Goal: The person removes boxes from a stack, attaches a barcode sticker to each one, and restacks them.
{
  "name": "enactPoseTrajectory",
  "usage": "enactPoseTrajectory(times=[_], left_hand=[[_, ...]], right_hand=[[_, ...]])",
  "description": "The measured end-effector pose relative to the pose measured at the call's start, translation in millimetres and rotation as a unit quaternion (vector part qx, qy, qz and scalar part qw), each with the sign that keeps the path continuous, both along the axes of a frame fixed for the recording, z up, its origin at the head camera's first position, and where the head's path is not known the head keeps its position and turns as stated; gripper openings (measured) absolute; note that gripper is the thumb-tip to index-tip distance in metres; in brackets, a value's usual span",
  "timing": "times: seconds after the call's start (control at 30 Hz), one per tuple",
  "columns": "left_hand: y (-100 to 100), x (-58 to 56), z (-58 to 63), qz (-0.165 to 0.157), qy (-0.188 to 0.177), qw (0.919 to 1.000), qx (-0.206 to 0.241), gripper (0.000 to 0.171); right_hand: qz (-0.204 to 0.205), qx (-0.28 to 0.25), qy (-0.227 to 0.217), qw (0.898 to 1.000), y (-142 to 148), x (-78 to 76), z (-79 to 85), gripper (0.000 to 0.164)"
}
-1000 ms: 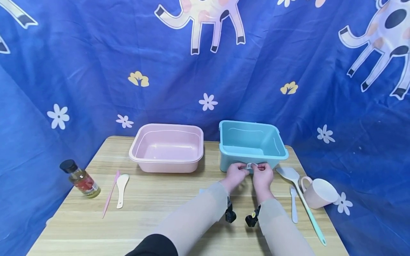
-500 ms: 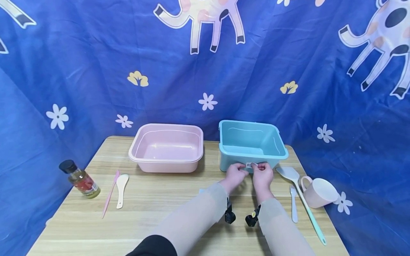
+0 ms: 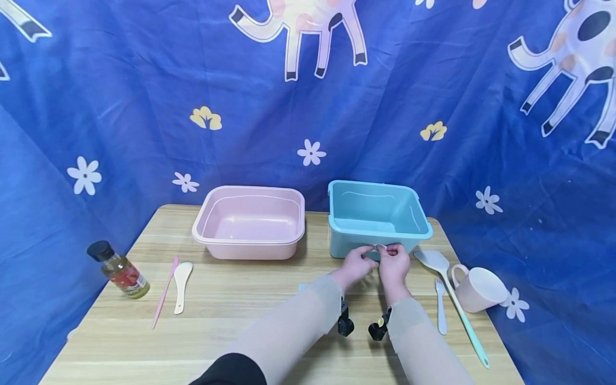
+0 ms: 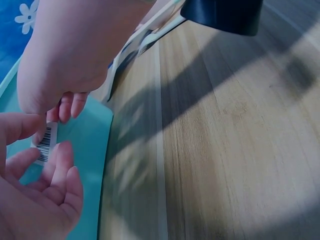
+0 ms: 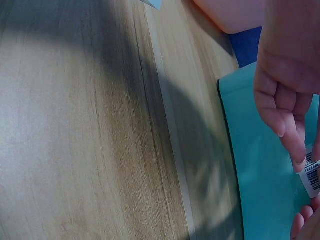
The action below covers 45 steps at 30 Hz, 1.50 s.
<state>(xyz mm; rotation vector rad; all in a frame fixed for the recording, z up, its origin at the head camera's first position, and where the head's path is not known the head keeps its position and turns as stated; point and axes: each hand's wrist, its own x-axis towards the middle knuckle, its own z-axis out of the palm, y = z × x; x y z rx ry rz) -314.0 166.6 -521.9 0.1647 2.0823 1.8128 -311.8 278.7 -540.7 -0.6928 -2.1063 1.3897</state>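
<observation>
A white barcode label (image 4: pixel 46 144) is on the front wall of the teal bin (image 3: pixel 346 243). My left hand (image 3: pixel 355 266) has thumb and fingertips pinching at the label, with the other fingers bent. From the right, my right hand (image 3: pixel 394 267) pinches the label's other side between thumb and finger. In the right wrist view part of the label (image 5: pixel 311 180) shows between the fingers of both hands. Whether its edge is lifted off the wall I cannot tell.
A pink basin (image 3: pixel 255 251) stands left of the bin. Rightward lie a white-and-mint spatula (image 3: pixel 459 305), a pale blue fork (image 3: pixel 440 310) and a tipped pink mug (image 3: pixel 476 294). At left are a sauce bottle (image 3: pixel 122 272), a pink stick-like utensil (image 3: pixel 165 291) and a white spoon (image 3: pixel 181 283).
My left thumb and fingers have shifted slightly right over the label, which now shows less in the head view. My right hand has hardly moved; the bin stays put.
</observation>
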Motion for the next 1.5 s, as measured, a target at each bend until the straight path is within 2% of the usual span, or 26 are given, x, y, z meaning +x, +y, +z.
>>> enactPoseTrajectory(times=[0.43, 1.03, 1.5], left_hand=[[1.6, 0.5, -1.4, 0.007, -0.015, 0.9996, 0.023, 0.060], [1.1, -0.4, 0.3, 0.006, -0.016, 0.9995, 0.027, 0.059], [0.2, 1.2, 0.8, 0.003, -0.021, 0.9995, 0.025, 0.059]], right_hand=[[0.011, 0.011, -0.005, 1.000, -0.1, 2.2, 0.0, 0.013], [0.009, 0.017, -0.016, 1.000, 2.9, 3.1, 3.8, 0.014], [0.012, 0.022, 0.002, 1.000, 6.2, 1.5, 2.1, 0.013]])
